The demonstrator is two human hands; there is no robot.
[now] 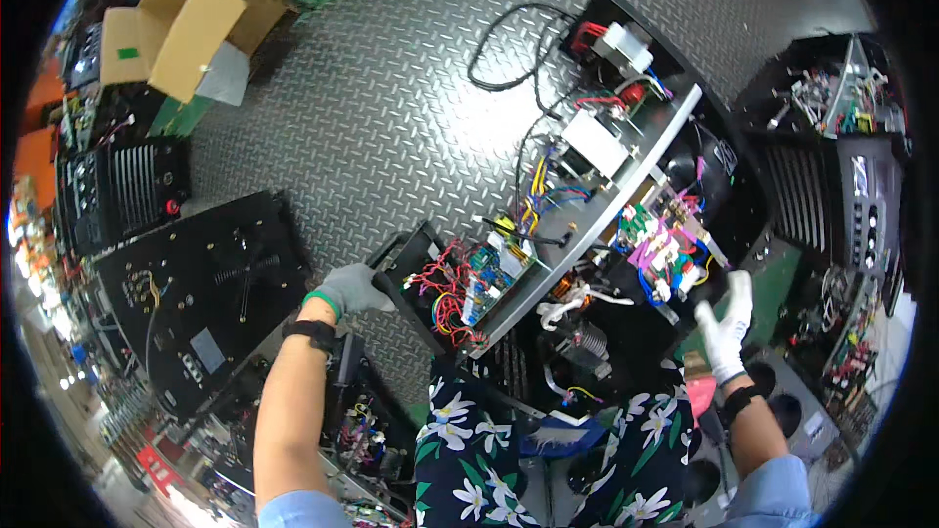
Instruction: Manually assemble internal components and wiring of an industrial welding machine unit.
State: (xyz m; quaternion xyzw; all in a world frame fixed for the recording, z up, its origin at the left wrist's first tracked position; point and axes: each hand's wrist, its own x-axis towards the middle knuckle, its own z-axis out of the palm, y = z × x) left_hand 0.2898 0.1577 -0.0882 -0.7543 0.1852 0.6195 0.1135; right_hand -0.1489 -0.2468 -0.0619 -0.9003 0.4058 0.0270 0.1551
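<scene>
Gloved left hand (350,289) grips chassis (548,235) corner; right hand (726,325) braces opposite side.

Open brown cardboard boxes (186,24) upper left

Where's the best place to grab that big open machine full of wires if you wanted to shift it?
Probably by the black end frames of the open machine chassis, one from each side: the left hand already grips the near-left edge. The middle is loose wires and circuit boards, with no firm hold.

Cardboard boxes (186,24) lie far left; a black panel (210,288), perhaps a casing, nearer.
</scene>
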